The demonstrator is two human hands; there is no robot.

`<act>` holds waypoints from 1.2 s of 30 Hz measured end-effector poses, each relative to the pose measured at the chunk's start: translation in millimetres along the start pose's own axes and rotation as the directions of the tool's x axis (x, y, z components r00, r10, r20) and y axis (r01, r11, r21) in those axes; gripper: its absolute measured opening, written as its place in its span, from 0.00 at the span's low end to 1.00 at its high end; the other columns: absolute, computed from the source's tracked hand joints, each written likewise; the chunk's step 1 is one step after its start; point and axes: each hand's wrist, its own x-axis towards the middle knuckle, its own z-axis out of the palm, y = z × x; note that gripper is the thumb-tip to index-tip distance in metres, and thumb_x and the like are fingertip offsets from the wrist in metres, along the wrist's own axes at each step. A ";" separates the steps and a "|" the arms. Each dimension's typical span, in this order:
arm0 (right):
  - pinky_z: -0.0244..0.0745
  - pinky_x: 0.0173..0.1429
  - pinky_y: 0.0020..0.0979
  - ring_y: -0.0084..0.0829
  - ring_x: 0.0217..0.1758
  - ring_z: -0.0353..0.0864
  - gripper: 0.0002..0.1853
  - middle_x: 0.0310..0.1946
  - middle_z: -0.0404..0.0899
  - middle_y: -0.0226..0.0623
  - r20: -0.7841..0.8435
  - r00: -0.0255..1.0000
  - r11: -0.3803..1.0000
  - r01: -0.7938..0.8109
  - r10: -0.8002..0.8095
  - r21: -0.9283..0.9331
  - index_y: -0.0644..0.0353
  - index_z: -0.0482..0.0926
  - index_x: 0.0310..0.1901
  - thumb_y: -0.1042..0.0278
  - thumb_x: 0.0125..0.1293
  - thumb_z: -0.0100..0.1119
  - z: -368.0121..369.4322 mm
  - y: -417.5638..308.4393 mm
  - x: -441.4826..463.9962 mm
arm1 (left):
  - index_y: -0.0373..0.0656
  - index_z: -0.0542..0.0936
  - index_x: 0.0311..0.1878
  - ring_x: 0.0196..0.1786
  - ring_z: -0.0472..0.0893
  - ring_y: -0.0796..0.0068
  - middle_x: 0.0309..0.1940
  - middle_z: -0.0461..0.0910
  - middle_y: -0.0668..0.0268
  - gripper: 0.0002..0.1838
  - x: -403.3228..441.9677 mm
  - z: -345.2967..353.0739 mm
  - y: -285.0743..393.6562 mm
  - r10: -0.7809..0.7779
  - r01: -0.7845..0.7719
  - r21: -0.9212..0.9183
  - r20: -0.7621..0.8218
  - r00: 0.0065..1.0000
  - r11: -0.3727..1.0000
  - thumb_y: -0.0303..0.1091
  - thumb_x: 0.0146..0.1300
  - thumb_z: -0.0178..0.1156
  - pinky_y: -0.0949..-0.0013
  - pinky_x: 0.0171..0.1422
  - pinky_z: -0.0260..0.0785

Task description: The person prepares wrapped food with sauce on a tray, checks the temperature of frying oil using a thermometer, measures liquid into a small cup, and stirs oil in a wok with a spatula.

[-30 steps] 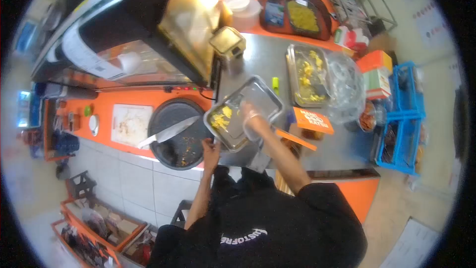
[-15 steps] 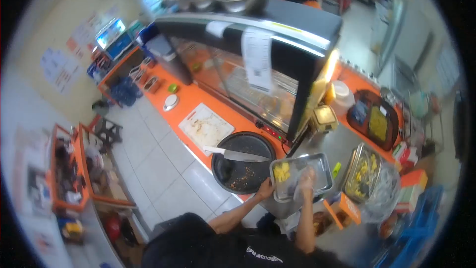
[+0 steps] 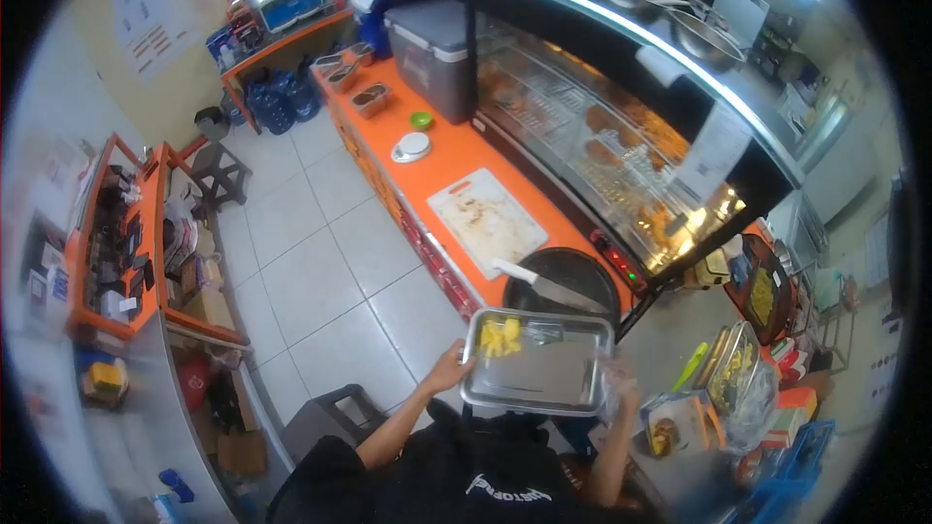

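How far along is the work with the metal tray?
Looks done: brownish food sits in the open orange-and-white box. In hand: the rectangular silver metal tray, gripped by the left hand, right hand at its opposite end. Perhaps left: yellow chunks in its corner.

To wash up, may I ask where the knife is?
In the head view, the knife lies right of centre on the round black tray beside the cutting board.

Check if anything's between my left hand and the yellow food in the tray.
Yes, the left wall of the tray. Your left hand holds the tray there, and the yellow food lies inside, toward the far left corner. I see nothing else between them.
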 end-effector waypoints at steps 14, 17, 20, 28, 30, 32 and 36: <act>0.70 0.25 0.31 0.23 0.22 0.72 0.21 0.20 0.72 0.28 0.234 0.926 0.918 -0.343 0.295 0.201 0.55 0.77 0.26 0.46 0.67 0.58 283.0 -319.5 -77.2 | 0.43 0.60 0.70 0.61 0.75 0.53 0.66 0.67 0.48 0.36 18.3 -303.4 -52.8 -0.480 0.122 -0.753 -0.277 0.832 0.646 0.63 0.72 0.37 0.54 0.66 0.66; 0.74 0.56 0.44 0.46 0.56 0.79 0.39 0.53 0.79 0.50 0.082 0.948 0.945 -0.315 0.309 0.082 0.67 0.75 0.58 0.33 0.65 0.50 360.5 -243.8 46.7 | 0.42 0.57 0.71 0.66 0.71 0.51 0.66 0.65 0.47 0.37 50.6 -356.7 -62.9 -0.476 0.163 -0.731 -0.242 0.846 0.663 0.63 0.72 0.37 0.52 0.68 0.64; 0.57 0.72 0.44 0.49 0.71 0.64 0.49 0.66 0.67 0.55 0.067 0.952 0.951 -0.289 0.297 -0.106 0.66 0.61 0.69 0.26 0.62 0.46 396.7 -269.7 132.3 | 0.41 0.58 0.71 0.65 0.71 0.52 0.66 0.66 0.47 0.39 75.4 -418.9 -89.0 -0.519 0.306 -0.589 -0.232 0.823 0.748 0.65 0.72 0.35 0.52 0.68 0.64; 0.61 0.70 0.43 0.48 0.69 0.65 0.45 0.65 0.67 0.57 -0.202 0.828 0.852 -0.507 0.523 0.127 0.65 0.67 0.66 0.28 0.64 0.46 475.9 -279.1 283.0 | 0.42 0.58 0.71 0.63 0.73 0.50 0.64 0.68 0.46 0.40 98.4 -567.9 -144.8 -0.777 0.622 -0.523 -0.133 0.615 0.582 0.67 0.71 0.34 0.48 0.64 0.65; 0.59 0.71 0.45 0.48 0.70 0.64 0.42 0.67 0.64 0.56 -0.164 0.819 0.835 -0.536 0.550 0.124 0.64 0.65 0.67 0.31 0.67 0.45 473.5 -308.4 286.4 | 0.42 0.58 0.71 0.63 0.73 0.50 0.63 0.69 0.46 0.40 131.3 -593.7 -144.6 -0.789 0.658 -0.490 -0.109 0.604 0.572 0.67 0.71 0.35 0.48 0.64 0.66; 0.53 0.74 0.47 0.49 0.72 0.61 0.34 0.70 0.60 0.53 -0.077 0.911 0.899 -0.412 0.405 -0.146 0.55 0.62 0.70 0.40 0.71 0.40 490.4 -285.4 296.5 | 0.41 0.59 0.70 0.62 0.74 0.50 0.61 0.71 0.46 0.37 170.3 -611.9 -142.4 -0.797 0.681 -0.462 -0.102 0.596 0.568 0.64 0.72 0.36 0.49 0.64 0.66; 0.55 0.72 0.46 0.43 0.73 0.59 0.27 0.70 0.59 0.49 -0.172 0.985 0.573 -0.151 0.018 -0.805 0.48 0.58 0.71 0.49 0.74 0.38 530.5 -267.7 272.0 | 0.42 0.65 0.65 0.60 0.75 0.55 0.57 0.75 0.49 0.29 292.0 -614.5 -123.2 -0.682 0.671 -0.195 0.016 0.732 0.715 0.56 0.73 0.40 0.53 0.62 0.68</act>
